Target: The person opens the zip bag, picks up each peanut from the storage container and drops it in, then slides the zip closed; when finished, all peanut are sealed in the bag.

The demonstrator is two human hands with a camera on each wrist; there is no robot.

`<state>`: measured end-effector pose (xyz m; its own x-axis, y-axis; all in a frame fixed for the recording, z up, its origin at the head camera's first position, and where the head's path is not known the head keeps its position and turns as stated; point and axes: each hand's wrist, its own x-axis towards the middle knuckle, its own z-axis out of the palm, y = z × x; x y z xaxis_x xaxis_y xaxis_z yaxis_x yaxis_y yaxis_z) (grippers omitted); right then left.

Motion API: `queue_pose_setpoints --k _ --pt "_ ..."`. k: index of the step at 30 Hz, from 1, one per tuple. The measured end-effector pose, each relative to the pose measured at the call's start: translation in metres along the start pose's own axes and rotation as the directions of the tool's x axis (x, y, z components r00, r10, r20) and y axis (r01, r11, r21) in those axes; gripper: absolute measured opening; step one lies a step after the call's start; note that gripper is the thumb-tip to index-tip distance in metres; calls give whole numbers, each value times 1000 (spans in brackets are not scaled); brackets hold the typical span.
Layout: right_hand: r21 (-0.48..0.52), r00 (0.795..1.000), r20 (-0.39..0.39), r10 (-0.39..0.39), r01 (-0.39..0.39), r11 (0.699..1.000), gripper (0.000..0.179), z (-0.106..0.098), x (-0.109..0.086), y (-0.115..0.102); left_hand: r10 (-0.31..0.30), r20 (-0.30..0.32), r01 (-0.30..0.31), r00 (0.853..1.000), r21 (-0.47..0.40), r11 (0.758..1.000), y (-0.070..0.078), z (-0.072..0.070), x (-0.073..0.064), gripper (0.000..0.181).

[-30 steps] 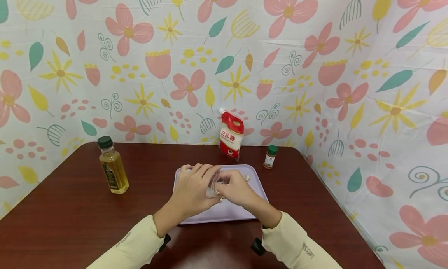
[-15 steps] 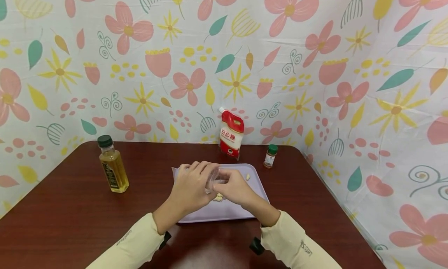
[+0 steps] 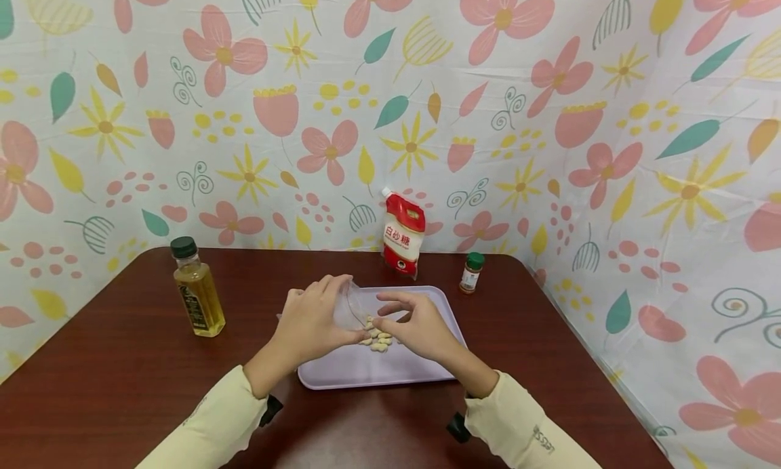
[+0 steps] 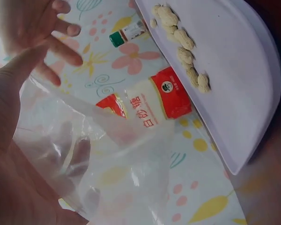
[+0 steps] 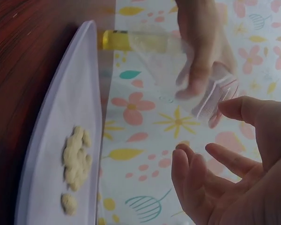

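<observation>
Bag of thin, clear plastic, a fine red line near its edge, hung tilted from your left hand, above a pale lilac rectangular tray. Half a second earlier it sat between both hands; it had since shifted leftward, apart from your right hand, so your left alone bore it and the heap of tan, unshelled peanuts mid-tray lay more exposed. Your left thumb and fingers gripped the plastic; your right fingers, gently bent and spread, held nothing. Beyond stood a red-and-white sugar pouch and a small green-capped jar; leftward, a dark-capped bottle of yellow liquid.
</observation>
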<state>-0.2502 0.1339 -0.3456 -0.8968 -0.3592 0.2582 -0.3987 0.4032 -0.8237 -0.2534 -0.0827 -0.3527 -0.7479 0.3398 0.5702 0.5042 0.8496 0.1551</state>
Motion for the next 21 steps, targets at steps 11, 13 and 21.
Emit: queue_pose_setpoints --k 11,13,21 --pt "-153 999 26 -30 34 988 11 0 9 23 -62 88 63 994 -11 998 -8 -3 -4 84" --pt "-163 999 38 -21 27 986 3 0 11 28 -66 107 68 992 -19 998 -9 -3 -4 79" --pt "-204 996 90 5 13 979 6 3 19 45 -89 145 100 985 -69 993 -11 -3 -5 78"
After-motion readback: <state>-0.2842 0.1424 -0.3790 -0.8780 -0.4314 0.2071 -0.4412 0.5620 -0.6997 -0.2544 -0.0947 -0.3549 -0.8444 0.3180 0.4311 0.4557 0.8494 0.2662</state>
